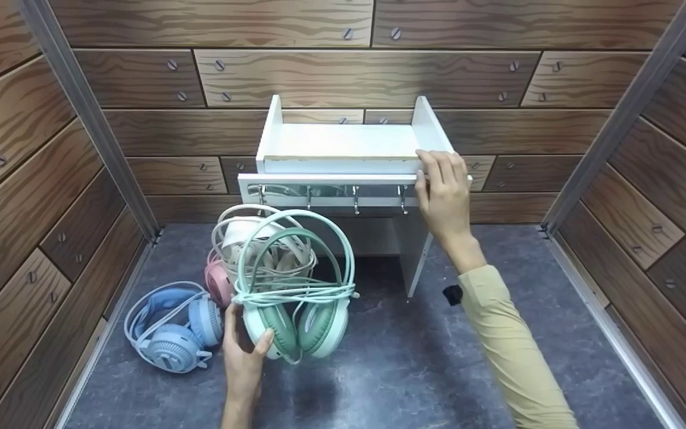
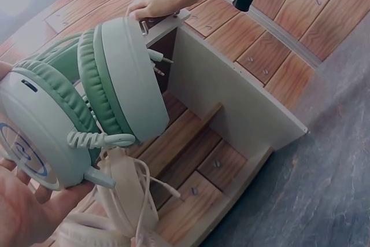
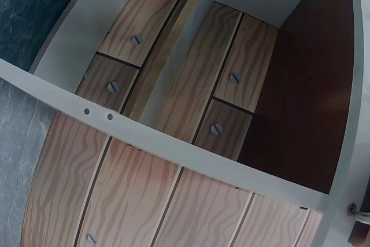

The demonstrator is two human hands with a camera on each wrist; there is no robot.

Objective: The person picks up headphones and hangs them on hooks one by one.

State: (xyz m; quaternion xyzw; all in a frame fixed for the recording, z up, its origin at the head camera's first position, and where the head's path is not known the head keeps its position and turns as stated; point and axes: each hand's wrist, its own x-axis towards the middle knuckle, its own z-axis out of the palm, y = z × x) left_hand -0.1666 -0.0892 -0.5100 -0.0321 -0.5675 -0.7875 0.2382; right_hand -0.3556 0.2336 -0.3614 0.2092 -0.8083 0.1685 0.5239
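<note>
Green headphones (image 1: 319, 328) upright, one earcup (image 1: 255, 328) within the left grip (image 1: 243, 356).

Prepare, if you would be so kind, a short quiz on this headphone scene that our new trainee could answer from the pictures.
1. Multiple choice: what does the left hand hold? A) the blue headphones; B) the mint-green over-ear headphones; C) the pink headphones.

2. True or false: the right hand touches the white shelf unit.

3. Fill in the missing word: in the head view, ____ metal hooks show in a row on the shelf unit.

Key: 1. B; 2. True; 3. four.
</note>
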